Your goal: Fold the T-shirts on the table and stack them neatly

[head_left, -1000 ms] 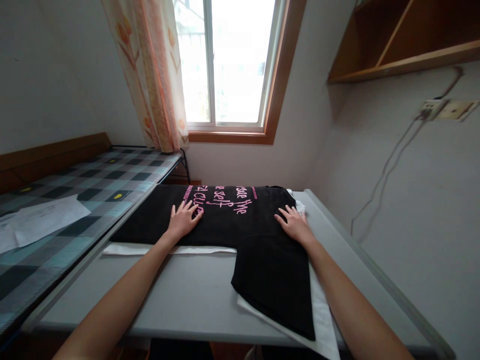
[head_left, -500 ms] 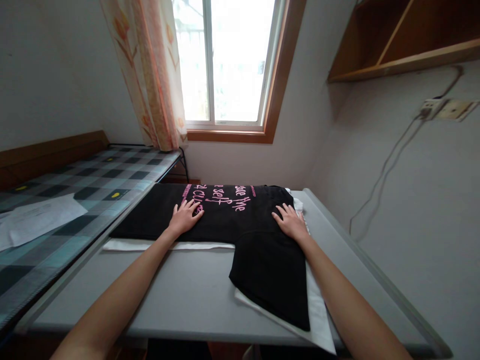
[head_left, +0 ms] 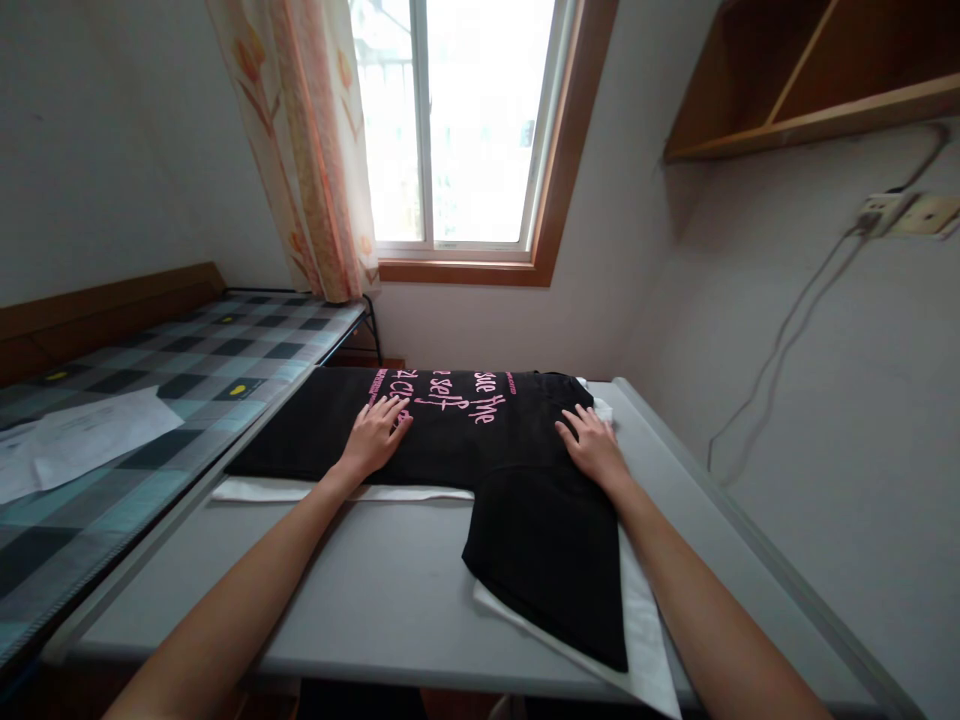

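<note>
A black T-shirt (head_left: pixel 442 440) with pink lettering lies spread sideways over a white garment (head_left: pixel 649 625), whose edges show at the front and right. One black sleeve reaches toward the table's front edge. My left hand (head_left: pixel 375 433) rests on the shirt beside the lettering, fingers spread. Near the shirt's collar end, my right hand (head_left: pixel 592 445) lies on the black cloth, fingers apart. Neither hand grips the fabric.
The garments lie on a light grey table (head_left: pixel 375 590). To the left is a bed with a checked cover (head_left: pixel 285 350) and white papers (head_left: pixel 105 440). A curtain (head_left: pixel 322 150) hangs by the window; a wooden shelf (head_left: pixel 817 120) and a cable (head_left: pixel 780 335) are at right.
The view has shifted slightly. My right hand has moved a little on the cloth toward the collar end, and my left hand stays nearly in place on the shirt.
</note>
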`<state>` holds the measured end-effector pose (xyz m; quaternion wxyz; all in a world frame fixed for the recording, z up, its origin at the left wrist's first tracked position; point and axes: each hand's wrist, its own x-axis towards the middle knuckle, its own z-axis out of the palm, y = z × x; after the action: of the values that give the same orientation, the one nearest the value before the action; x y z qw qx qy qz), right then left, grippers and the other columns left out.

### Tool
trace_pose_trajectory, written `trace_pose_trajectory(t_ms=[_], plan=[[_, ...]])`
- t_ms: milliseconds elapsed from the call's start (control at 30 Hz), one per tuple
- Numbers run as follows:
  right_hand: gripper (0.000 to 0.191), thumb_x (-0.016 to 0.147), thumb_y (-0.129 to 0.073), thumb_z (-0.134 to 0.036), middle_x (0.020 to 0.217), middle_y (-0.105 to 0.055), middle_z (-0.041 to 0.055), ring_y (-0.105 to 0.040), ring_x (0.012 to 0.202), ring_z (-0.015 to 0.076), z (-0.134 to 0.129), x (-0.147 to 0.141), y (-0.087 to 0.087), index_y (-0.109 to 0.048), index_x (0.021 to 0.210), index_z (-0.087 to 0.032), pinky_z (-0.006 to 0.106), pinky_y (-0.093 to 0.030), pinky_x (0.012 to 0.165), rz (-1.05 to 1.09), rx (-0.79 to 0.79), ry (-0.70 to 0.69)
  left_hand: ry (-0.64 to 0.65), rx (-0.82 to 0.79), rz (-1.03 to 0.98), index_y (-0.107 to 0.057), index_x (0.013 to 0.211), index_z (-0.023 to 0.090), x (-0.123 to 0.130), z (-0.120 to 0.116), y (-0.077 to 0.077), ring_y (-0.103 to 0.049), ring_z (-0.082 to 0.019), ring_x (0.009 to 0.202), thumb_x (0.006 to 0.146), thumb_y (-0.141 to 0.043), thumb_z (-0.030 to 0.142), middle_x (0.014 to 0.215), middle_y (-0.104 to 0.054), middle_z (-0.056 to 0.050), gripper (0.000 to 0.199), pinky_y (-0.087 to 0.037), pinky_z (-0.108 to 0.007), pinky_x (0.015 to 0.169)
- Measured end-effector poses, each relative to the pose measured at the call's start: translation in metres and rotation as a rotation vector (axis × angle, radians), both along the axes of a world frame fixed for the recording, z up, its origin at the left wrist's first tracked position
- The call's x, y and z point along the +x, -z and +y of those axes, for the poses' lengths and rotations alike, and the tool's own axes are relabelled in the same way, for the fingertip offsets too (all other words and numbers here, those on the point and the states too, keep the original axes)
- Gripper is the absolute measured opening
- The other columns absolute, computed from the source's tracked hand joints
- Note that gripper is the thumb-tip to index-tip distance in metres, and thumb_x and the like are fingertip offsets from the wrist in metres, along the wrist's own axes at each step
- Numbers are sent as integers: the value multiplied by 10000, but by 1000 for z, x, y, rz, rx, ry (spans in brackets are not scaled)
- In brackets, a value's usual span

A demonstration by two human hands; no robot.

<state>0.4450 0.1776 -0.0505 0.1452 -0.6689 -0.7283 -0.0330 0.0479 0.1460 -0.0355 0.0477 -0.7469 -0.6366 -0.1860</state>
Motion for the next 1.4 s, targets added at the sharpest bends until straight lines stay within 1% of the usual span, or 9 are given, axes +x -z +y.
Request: trace_pose_trajectory(t_ms=[133,400,567,700,933,1067,1167,1267,1400], plan=[[528,968,-385,-450,1492,-434,149,-347,1401,314,2,0,6,-552,1370,-152,502,-233,1146,-1,-54,-20,45,-94,64,-486,1411,229,4,1,6,-367,-263,1400,978,-359,478,1497,-444,-85,515,-268,-460,1154],[415,919,-440,-386,1179,-696,139,-624,1123,284,15,23,11,-716,1104,-138,432,-420,1027,361,133,0,90,-61,22,-564,1335,187,3,0,8,-403,-286,1374,964,-422,434,1448,-499,-119,468,-289,-516,1139],[402,893,-449,-413,1135,-718,116,-642,1103,272,19,33,13,-745,1025,-175,393,-467,971,609,94,24,457,-53,-136,-600,1294,235,30,-18,-8,-480,-233,1315,919,-521,403,1398,-554,-74,418,-372,-417,1120],[442,884,-447,-449,1108,-723,140,-642,1101,279,22,36,17,-746,1001,-145,395,-470,963,745,92,11,774,-160,-144,-628,1265,283,60,-39,-17,-487,-234,1306,823,-618,230,1402,-552,-38,446,-367,-399,1124],[486,867,-460,-553,1060,-736,129,-650,1069,286,24,38,22,-746,945,-168,414,-473,950,816,92,-18,968,-312,-133,-647,1249,322,85,-57,-30,-431,-292,1347,691,-729,196,1459,-490,-33,578,-342,-431,1128],[533,833,-481,-627,1032,-740,135,-655,1049,302,25,37,22,-746,912,-171,441,-478,945,860,85,-23,1071,-345,-257,-765,966,266,99,-54,-36,-543,-267,1212,741,-715,210,1265,-642,-47,237,-397,-385,1059],[551,798,-514,-669,1004,-744,136,-663,1029,301,26,37,20,-743,866,-173,447,-485,947,938,88,-24,957,-375,-571,-733,761,163,111,-35,-33,-640,-184,840,843,-626,311,892,-703,-60,201,-498,-286,773],[573,787,-506,-705,918,-755,131,-694,952,273,31,42,19,-719,814,-174,432,-504,935,1120,85,-9,589,-327,-900,-651,676,132,117,-3,-23,-531,-117,561,872,-556,411,627,-575,-4,354,-416,-231,530],[598,795,-458,-727,788,-753,121,-711,862,250,34,49,19,-681,808,-173,421,-520,901,1235,128,44,285,-210,-954,-668,925,155,109,31,-4,-483,-93,526,758,-649,228,611,-513,49,183,-381,-205,508]])
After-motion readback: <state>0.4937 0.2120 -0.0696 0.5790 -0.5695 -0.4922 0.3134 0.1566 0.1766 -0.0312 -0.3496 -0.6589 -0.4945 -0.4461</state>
